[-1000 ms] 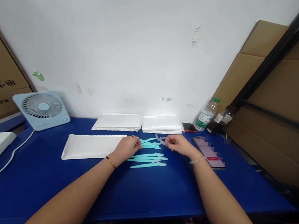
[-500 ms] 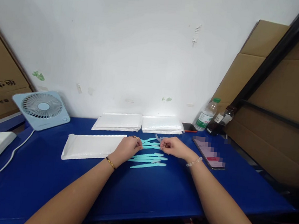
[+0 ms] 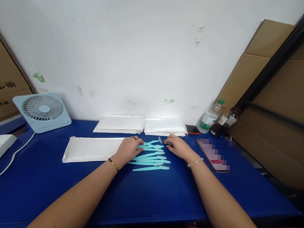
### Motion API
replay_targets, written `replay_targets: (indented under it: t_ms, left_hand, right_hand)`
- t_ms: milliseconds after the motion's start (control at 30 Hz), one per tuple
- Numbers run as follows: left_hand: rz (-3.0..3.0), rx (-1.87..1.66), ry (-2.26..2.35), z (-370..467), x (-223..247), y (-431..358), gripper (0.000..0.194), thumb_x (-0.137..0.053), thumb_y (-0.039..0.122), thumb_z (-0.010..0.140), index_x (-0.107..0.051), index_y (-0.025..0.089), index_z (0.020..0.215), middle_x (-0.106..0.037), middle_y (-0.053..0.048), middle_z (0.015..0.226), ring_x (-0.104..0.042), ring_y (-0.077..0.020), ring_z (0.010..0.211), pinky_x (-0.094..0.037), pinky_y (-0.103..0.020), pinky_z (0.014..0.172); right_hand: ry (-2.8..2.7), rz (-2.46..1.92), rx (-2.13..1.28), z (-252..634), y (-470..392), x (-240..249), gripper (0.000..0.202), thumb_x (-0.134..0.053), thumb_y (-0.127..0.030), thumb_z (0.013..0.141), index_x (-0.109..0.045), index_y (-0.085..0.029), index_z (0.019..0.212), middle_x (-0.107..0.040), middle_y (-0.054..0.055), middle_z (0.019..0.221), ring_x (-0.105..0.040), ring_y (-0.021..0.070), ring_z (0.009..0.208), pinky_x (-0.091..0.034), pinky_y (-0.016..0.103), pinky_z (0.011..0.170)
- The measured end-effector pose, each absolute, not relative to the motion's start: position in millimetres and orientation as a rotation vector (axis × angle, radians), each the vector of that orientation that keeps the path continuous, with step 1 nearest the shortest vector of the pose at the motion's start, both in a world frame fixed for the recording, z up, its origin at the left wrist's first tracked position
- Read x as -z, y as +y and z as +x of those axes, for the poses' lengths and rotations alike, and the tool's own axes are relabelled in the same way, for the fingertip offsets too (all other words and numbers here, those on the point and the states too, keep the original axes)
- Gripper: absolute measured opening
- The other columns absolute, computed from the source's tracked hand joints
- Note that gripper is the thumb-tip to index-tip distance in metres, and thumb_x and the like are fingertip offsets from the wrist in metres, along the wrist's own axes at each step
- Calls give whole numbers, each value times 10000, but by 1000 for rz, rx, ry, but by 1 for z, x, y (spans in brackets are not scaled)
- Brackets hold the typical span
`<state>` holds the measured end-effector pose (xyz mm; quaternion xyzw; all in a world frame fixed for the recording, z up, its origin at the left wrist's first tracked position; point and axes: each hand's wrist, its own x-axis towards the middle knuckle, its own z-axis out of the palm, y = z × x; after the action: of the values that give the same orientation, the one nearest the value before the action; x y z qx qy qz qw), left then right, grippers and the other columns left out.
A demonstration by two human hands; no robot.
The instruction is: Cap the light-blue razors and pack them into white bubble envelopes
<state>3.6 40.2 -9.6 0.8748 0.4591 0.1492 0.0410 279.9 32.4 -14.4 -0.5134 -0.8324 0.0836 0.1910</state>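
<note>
Several slim teal eyebrow razors (image 3: 151, 160) lie roughly side by side across the blue table, the far ones crossing each other. My left hand (image 3: 130, 148) is at the left ends of the far razors, with thumb and forefinger closed about a teal handle end. Just right of the razors is my right hand (image 3: 177, 146), its fingers bent down and a little apart, with no razor in them. Beside its fingertips lies a small translucent piece (image 3: 160, 140); another is partly hidden by the fingers.
A white padded mailer (image 3: 92, 149) lies left of the razors, partly under my left hand. Two stacks of mailers (image 3: 121, 122) rest against the wall. A fan (image 3: 43, 110) stands at the left. Phones (image 3: 212, 155) and bottles (image 3: 209, 117) are at the right.
My right hand has let go of the razor end, moved slightly up and away, and loosened its fingers. My left hand has shifted slightly left.
</note>
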Motion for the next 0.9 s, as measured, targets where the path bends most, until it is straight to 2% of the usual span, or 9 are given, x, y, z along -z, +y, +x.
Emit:
replay_targets:
  t_ms: [167,300,433,567,700,900]
  left_hand:
    - [2721,-421,1413,5,11,41,148,-513,277,847,-650,222,836,-623,-30,875,-584,-190,840,-398,-296,729]
    - [2718,-436,1405,5,11,42,212,-450,285,887,-651,238,938,-614,-39,908,-583,-188,857,-405,-294,732]
    - [2708,-418,1392,6,12,42,254,-465,274,886,-626,274,1082,-607,-44,963,-583,-196,896,-414,-303,769]
    - [2691,-420,1404,7,14,44,193,-489,282,872,-652,228,960,-606,-50,917,-581,-197,866,-418,-299,751]
    - [2682,-445,1420,7,16,45,194,-468,270,881,-639,190,840,-607,-54,877,-578,-194,846,-415,-297,737]
    - [2637,-495,1480,6,11,45,233,-423,266,908,-626,188,825,-619,-56,890,-577,-193,869,-412,-295,733]
  right_hand:
    - [-2313,-1491,-210,283,32,13,93,-569,-158,789,-645,-180,840,-596,51,898,-582,158,779,-437,256,721]
    - [-2223,-1544,-144,290,33,13,198,-510,-79,778,-623,-176,909,-598,59,929,-574,157,802,-429,260,751]
    - [-2240,-1588,-196,294,36,18,138,-545,-122,783,-633,-183,870,-591,58,921,-575,158,794,-428,260,747]
    - [-2250,-1614,-273,293,33,16,51,-568,-177,785,-618,-185,781,-601,50,871,-569,160,758,-422,260,707]
    - [-2159,-1558,-421,288,25,7,90,-521,-243,830,-592,-188,826,-628,30,790,-553,150,686,-402,249,627]
    - [-2071,-1414,-563,281,20,-1,134,-510,-256,819,-612,-170,806,-604,9,688,-520,128,605,-387,232,578]
